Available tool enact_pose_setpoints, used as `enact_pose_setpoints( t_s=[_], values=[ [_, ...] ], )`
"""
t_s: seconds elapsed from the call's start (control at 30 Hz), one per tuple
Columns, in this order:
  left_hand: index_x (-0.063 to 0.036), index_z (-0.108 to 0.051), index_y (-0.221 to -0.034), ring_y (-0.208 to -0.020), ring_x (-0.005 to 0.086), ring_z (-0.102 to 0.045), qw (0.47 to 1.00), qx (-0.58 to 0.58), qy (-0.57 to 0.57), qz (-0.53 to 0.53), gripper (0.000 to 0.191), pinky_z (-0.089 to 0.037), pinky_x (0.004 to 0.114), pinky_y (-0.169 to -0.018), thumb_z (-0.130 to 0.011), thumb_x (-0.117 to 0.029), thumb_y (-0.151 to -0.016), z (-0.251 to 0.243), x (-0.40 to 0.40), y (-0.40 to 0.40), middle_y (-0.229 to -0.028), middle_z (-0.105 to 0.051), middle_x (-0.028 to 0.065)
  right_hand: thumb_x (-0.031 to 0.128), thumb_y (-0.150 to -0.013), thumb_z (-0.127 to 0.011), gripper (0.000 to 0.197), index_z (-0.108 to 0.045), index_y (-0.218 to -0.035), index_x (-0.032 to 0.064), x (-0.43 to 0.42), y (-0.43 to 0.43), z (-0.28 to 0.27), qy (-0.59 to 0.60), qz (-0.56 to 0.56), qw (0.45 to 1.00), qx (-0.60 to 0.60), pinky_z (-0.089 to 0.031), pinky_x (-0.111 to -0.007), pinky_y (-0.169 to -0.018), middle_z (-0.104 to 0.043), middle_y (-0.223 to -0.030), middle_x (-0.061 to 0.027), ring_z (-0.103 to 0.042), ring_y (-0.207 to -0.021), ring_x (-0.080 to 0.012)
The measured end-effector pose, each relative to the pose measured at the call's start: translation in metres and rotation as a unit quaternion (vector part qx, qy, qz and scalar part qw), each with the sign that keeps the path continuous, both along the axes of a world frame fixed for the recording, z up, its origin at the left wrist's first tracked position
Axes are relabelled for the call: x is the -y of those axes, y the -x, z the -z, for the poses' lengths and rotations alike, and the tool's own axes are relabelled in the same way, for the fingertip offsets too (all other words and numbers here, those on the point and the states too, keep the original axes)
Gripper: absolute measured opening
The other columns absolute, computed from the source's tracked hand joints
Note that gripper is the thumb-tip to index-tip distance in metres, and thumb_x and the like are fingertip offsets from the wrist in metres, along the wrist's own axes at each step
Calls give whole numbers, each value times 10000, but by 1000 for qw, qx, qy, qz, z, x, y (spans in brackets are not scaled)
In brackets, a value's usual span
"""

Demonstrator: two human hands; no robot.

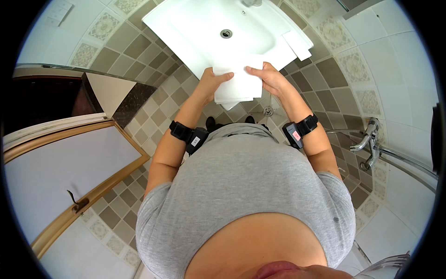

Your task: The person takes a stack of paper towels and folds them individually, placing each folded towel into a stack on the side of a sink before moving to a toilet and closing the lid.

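Observation:
A stack of folded white sheets (238, 87), paper or thin cloth, is held level in front of my body, over the near edge of the white washbasin (174, 26). My left hand (210, 85) grips its left side, thumb on top and fingers beneath. On the opposite side my right hand (273, 79) pinches the edge in the same way. Glare blurs the border between the sheets' far edge and the basin. A second flat white piece (296, 45) lies across the basin's right rim and sticks out past it.
The basin has a metal drain (226, 34) and a tap (252, 2) at its far side. A chrome shower mixer (370, 143) juts from the right wall. At left stands a wood-framed door (69, 167) with a lever handle (77, 204). A round floor drain (268, 111) lies beneath.

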State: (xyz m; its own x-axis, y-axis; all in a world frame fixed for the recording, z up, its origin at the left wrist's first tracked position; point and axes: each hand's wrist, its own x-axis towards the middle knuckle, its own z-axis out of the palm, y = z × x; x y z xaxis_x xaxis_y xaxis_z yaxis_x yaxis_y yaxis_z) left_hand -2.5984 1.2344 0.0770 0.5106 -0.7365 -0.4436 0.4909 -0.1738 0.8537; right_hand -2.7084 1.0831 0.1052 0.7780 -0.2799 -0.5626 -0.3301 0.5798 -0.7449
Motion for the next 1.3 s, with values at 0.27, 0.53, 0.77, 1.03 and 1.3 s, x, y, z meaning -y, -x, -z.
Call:
enact_pose_setpoints(
  t_s=[0.27, 0.53, 0.77, 1.03, 1.3],
  values=[
    [84, -518, -991, -793, 228, -590, 1000, 12, 18, 0, 340, -492, 327, -700, -638, -62, -709, 5, -8, -3, -918, -583, 176, -28, -730, -577, 189, -581, -919, -22, 10, 3, 27, 48, -64, 996, 50, -507, -263, -697, -617, -865, -128, -607, -779, -157],
    [-9, -618, -860, -709, 162, -574, 1000, -8, 26, 11, 123, -485, 272, -635, -569, 1, -747, 17, -15, -8, -826, -610, 98, -80, -740, -498, 184, -595, -889, -36, 14, 8, 30, 52, -42, 993, 94, -527, -257, -657, -613, -847, -146, -615, -709, -169],
    [-24, -623, -777, -680, 143, -561, 995, -54, 84, 7, 149, -476, 247, -574, -485, 32, -769, -3, -14, -3, -772, -593, 83, -43, -794, -375, 224, -587, -862, -59, 15, 10, 30, -21, -43, 989, 141, -533, -240, -617, -598, -794, -143, -611, -668, -168],
    [-11, -623, -727, -685, 175, -558, 982, -109, 152, 27, 236, -482, 263, -598, -406, 79, -748, 8, -19, -8, -805, -578, 107, -48, -772, -367, 227, -580, -847, -67, 17, 15, 33, -62, -58, 980, 180, -535, -252, -581, -594, -778, -154, -607, -645, -171],
    [-6, -504, -522, -674, 172, -500, 987, -61, 136, 62, 228, -434, 244, -596, -380, 121, -665, 9, -19, -11, -757, -545, 71, 147, -834, -385, 287, -553, -927, -66, 22, 19, 19, -108, -125, 959, 229, -523, -264, -612, -596, -791, -143, -602, -678, -168]
  ],
)
